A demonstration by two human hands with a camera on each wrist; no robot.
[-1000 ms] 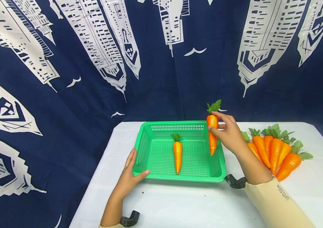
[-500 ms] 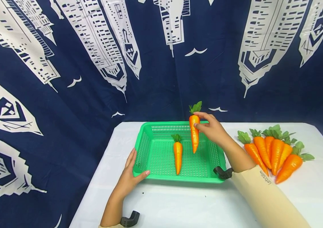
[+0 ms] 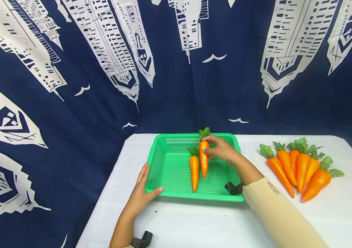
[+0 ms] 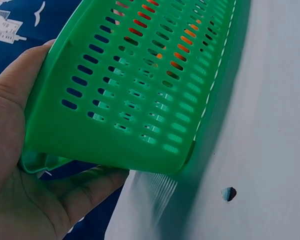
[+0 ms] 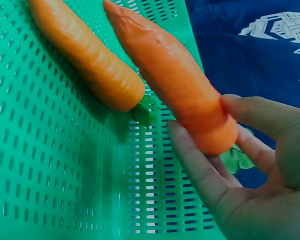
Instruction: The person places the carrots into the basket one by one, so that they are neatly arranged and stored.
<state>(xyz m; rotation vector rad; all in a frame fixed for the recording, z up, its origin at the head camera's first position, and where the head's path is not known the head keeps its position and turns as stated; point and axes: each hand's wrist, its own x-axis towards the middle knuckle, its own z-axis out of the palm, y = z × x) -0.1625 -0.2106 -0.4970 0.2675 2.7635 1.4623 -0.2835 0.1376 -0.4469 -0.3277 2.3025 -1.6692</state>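
In the head view my right hand (image 3: 220, 150) pinches an orange carrot (image 3: 204, 162) near its leafy top. The carrot hangs inside the green plastic basket (image 3: 179, 195), its tip pointing toward me. Just left of it, another carrot (image 3: 194, 175) lies on the basket floor. The right wrist view shows thumb and fingers around the thick end of the held carrot (image 5: 175, 75), with the lying carrot (image 5: 90, 55) beside it. My left hand (image 3: 141, 191) grips the basket's near left corner, thumb at the rim; the left wrist view shows the corner wall (image 4: 105, 135) between thumb and fingers.
Several carrots (image 3: 303, 170) with green leaves lie fanned out on the white-covered table (image 3: 194, 224), right of the basket. A dark blue cloth (image 3: 169, 110) printed with white buildings hangs behind. A small dark speck (image 4: 229, 194) is on the tabletop.
My right hand has carried the carrot left from the basket's right edge and lowered it into the basket, beside the lying carrot. The left hand stays at the corner.
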